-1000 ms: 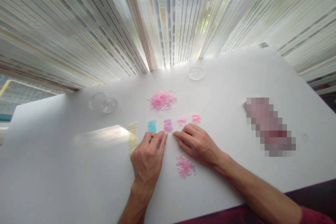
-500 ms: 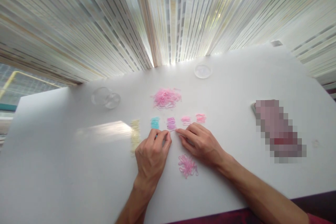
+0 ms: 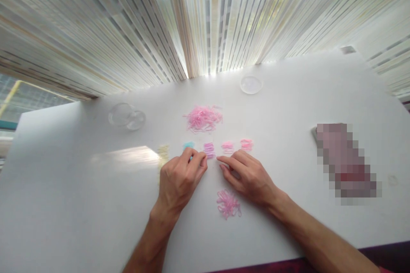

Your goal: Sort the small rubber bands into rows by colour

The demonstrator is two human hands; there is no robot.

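Note:
My left hand (image 3: 182, 175) is beside the lower left of a stack of purple rubber bands (image 3: 209, 150). Its thumb and forefinger are pinched; whatever may be between them is too small to see. On the stack's other side my right hand (image 3: 245, 175) rests with forefinger stretched toward the bands and thumb apart, nothing visible in it. Partly behind the left hand lie blue bands (image 3: 188, 144) and a longer column of yellow bands (image 3: 163, 153). Light pink bands (image 3: 227, 145) and coral-pink bands (image 3: 246, 144) continue the row. A loose heap of pink-purple bands (image 3: 228, 204) lies below.
A larger tangled pink heap (image 3: 204, 118) lies beyond the row. Clear round dishes (image 3: 121, 114) stand at the back left, and another clear dish (image 3: 251, 84) at the back. A pixelated object (image 3: 346, 158) lies right. Striped curtains (image 3: 205, 21) border the white table (image 3: 80, 213).
A purple strand stretched between both hands now lies at the stack's lower edge. My left hand has shifted slightly left, and the gap between the fingertips is wider.

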